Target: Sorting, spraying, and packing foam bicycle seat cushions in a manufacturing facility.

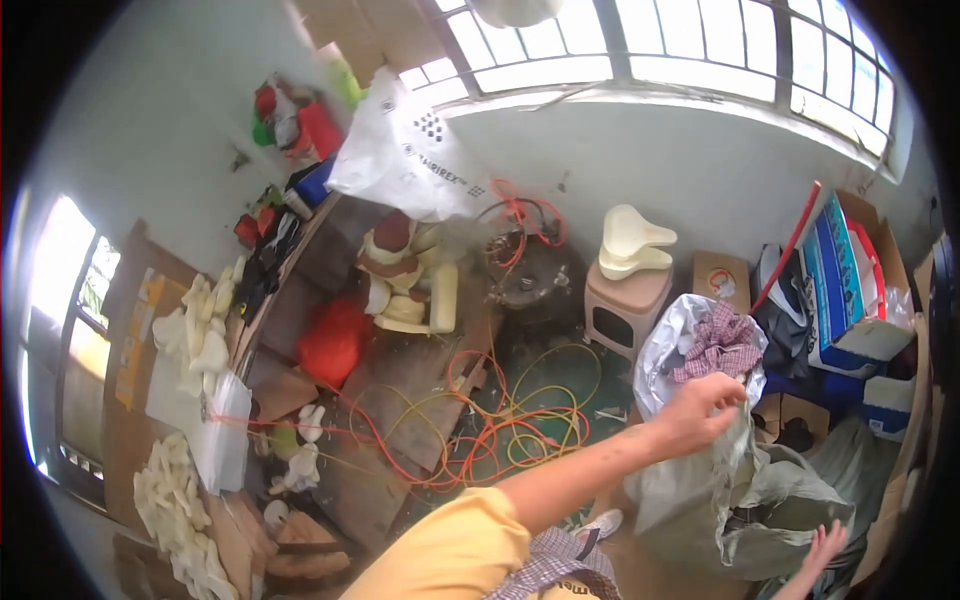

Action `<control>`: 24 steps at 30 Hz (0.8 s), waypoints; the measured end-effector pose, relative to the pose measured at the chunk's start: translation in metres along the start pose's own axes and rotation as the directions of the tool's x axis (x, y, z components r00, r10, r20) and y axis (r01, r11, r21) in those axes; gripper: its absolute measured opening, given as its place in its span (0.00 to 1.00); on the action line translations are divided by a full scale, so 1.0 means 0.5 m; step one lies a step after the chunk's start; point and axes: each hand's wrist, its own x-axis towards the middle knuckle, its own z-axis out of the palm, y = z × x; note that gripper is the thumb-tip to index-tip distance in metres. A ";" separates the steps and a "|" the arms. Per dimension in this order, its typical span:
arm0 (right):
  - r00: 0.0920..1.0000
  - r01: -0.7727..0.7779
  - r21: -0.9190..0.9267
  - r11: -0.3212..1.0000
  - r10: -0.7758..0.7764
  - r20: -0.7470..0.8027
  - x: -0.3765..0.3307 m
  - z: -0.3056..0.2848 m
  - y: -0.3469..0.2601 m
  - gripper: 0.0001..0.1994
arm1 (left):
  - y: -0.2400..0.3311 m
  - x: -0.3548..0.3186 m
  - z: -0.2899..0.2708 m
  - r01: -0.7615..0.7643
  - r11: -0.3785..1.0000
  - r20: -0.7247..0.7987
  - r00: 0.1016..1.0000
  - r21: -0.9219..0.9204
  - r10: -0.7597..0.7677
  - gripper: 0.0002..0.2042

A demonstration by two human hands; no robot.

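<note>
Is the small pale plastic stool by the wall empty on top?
No, the pale plastic stool carries a cream curved foam piece resting on its seat.

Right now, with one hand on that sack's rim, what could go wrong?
The left hand pinches only one edge of the grey-green sack, so the slack mouth may fold shut. The checked cloth sits loosely on the plastic bag and could slide off. Orange cables coil on the floor nearby, a trip hazard.

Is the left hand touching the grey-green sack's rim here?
Touching. The head view shows the left hand with fingers closed on the grey-green sack at its upper rim.
</note>
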 end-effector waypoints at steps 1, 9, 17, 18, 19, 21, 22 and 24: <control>0.991 0.130 0.083 0.988 -0.133 0.026 -0.032 -0.018 0.013 0.26 | 0.047 -0.029 -0.044 -0.087 0.991 -0.030 0.996 -0.098 0.084 0.11; 0.841 0.053 -0.256 0.965 0.095 0.532 -0.678 0.434 0.143 0.19 | 0.410 -0.463 -0.396 -0.585 0.619 -0.050 0.704 0.523 0.708 0.10; 0.286 0.486 -0.247 0.838 0.114 0.951 -1.160 0.637 0.329 0.19 | 0.551 -0.744 -0.472 -0.155 0.620 -0.450 0.557 0.769 0.698 0.08; 0.230 0.507 -0.230 0.831 0.127 0.965 -1.205 0.650 0.354 0.19 | 0.558 -0.772 -0.483 -0.129 0.617 -0.462 0.550 0.776 0.696 0.08; 0.162 0.583 -0.218 0.783 0.151 0.975 -1.255 0.662 0.372 0.18 | 0.566 -0.798 -0.492 -0.053 0.621 -0.495 0.554 0.782 0.670 0.08; 0.067 0.608 -0.223 0.762 0.230 0.971 -1.318 0.682 0.414 0.18 | 0.570 -0.836 -0.517 0.051 0.616 -0.544 0.530 0.786 0.651 0.08; 0.000 0.619 -0.238 0.748 0.303 0.953 -1.348 0.694 0.437 0.18 | 0.565 -0.859 -0.540 0.074 0.489 -0.439 0.570 0.869 0.695 0.08; -0.114 0.655 -0.216 0.724 0.377 0.919 -1.417 0.719 0.462 0.17 | 0.556 -0.874 -0.561 0.154 0.345 -0.364 0.603 0.926 0.710 0.08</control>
